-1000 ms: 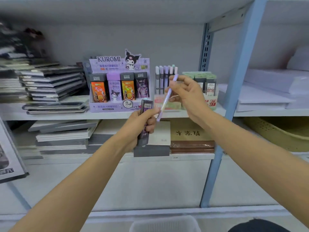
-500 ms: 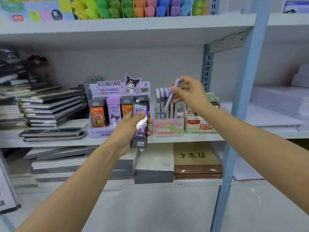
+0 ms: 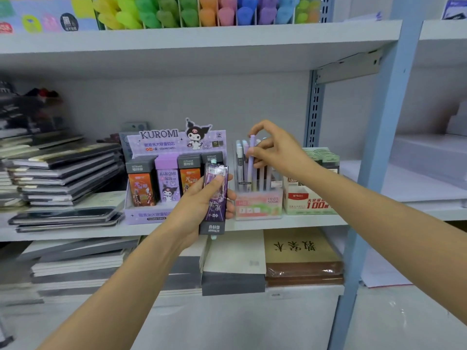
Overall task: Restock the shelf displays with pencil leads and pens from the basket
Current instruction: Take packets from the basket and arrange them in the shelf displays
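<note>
The right hand, just right of frame centre, pinches a lilac pen by its upper barrel between thumb and fingertips, with the forefinger arched over the cap. The pen stands close to upright, its lower end already down among the other pens in the clear Fruit Soda pen holder on the middle shelf. To finish this well, I would guide the pen straight down into an open gap rather than push it against its neighbours, which look light enough to tip or splay. The pinch should loosen only when the tip is felt to rest on the holder's floor. The hand should then lift up and away, not sideways, so that it drags nothing out. Whether a free slot lies directly under the tip cannot be told, since the hand and the frosted front hide it. Left of centre, the left hand grips a purple Ultraman pencil lead case, wrapped around its middle with the thumb across the front and the label upside down. It is held just in front of the Kuromi lead display and should stay clear of the holder while the pen settles. The case probably needs turning over before it goes into a row. The basket is out of view.
</note>
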### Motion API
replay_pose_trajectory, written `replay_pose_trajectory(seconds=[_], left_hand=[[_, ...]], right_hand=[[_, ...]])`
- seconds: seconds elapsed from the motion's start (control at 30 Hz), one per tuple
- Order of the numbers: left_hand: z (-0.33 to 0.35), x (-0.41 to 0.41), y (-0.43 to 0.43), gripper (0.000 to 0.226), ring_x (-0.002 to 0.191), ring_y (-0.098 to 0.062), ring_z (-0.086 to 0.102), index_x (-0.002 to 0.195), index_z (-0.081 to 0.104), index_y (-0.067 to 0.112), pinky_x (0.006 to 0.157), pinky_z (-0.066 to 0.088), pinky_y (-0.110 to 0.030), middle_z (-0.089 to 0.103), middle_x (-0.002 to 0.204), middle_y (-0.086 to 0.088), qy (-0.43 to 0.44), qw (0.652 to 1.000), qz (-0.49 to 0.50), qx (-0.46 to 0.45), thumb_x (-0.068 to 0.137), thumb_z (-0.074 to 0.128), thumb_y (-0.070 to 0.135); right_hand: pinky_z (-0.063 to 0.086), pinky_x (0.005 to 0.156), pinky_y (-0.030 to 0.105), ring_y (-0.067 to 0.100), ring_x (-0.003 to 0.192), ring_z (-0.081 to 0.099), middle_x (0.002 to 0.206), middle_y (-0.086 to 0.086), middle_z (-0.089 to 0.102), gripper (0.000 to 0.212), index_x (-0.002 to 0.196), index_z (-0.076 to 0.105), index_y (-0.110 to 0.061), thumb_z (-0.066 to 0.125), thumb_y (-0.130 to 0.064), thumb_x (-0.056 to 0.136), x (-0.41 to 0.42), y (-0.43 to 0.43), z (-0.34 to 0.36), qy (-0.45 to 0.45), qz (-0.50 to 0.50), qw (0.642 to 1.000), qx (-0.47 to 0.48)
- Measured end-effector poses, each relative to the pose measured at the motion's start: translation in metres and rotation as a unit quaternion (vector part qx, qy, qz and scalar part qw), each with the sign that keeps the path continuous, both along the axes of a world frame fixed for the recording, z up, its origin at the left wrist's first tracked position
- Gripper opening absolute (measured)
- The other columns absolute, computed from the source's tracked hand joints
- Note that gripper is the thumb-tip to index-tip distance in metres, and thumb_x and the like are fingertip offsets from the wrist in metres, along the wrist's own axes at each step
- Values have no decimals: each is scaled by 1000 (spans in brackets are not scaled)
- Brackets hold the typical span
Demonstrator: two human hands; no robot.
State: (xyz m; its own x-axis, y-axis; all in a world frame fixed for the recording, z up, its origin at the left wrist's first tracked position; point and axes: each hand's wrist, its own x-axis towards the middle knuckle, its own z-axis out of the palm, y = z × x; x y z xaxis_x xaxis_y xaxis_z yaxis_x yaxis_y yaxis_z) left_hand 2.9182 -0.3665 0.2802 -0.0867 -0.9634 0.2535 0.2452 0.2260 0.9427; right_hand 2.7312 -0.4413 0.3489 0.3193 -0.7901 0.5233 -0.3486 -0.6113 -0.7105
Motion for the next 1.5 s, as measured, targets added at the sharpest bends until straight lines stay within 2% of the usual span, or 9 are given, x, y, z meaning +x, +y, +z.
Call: replay_pose_trajectory(seconds=[0.17,0.4,0.57,0.7,0.8,1.0,1.2,1.37,1.5], left_hand=[[-1,2,-1,21,61,-18,64,108,63,13,57,57,-29,69,79,-10,-10,1000,1,-5,98,53,28],[2,-4,2,20,58,-17,65,108,62,11,56,58,-29,70,76,-9,-11,1000,7,-8,100,51,26],[1,-3,2,22,60,-18,65,109,62,11,56,57,-29,70,79,-10,-10,1000,3,-3,99,52,27],[0,-2,3,22,61,-19,65,109,62,11,57,57,-29,70,80,-10,-16,1000,2,0,99,52,28],[1,-3,3,22,63,-19,66,109,61,10,58,57,-29,71,82,-11,-17,1000,1,1,99,52,28],[0,-3,5,23,65,-20,67,108,62,9,65,60,-31,72,89,-14,-30,1000,1,-8,99,51,27],[0,-1,8,23,62,-18,65,109,61,6,61,58,-28,71,84,-12,-30,1000,-5,-6,101,49,24],[2,-2,11,27,64,-20,65,114,59,3,63,59,-29,70,87,-12,-32,999,1,-5,100,51,25],[3,-2,13,30,65,-21,65,117,58,1,63,58,-29,70,88,-12,-38,999,2,-6,99,51,24]], right_hand=[[59,61,24,17,69,71,86,8,70,7,96,62,-11,60,-17,94,1,-3,4,-10,-28,999,-30],[59,60,27,18,62,70,73,7,71,14,83,65,-8,75,-19,83,0,-2,9,-26,-58,998,-27],[57,65,18,6,62,68,81,5,72,8,92,72,-9,71,-12,85,-2,-1,9,-25,-33,999,-26],[56,75,17,6,72,69,86,-3,72,18,106,73,-9,66,-9,90,-7,0,9,12,-32,999,-34],[55,73,16,4,71,68,88,-1,72,18,106,72,-10,65,-6,90,-8,-1,10,3,-36,999,-39],[58,81,27,14,72,69,84,4,72,14,96,73,-11,64,-2,89,0,-4,3,15,-35,998,-41],[58,78,25,9,73,68,82,-2,73,10,92,75,-11,75,-11,82,0,-2,2,11,-52,997,-52],[56,78,20,9,76,69,87,3,74,13,93,75,-12,75,-6,81,2,-2,2,11,-70,995,-76],[58,81,27,9,74,67,85,0,71,15,97,75,-10,71,-4,84,1,1,2,18,-66,996,-53]])
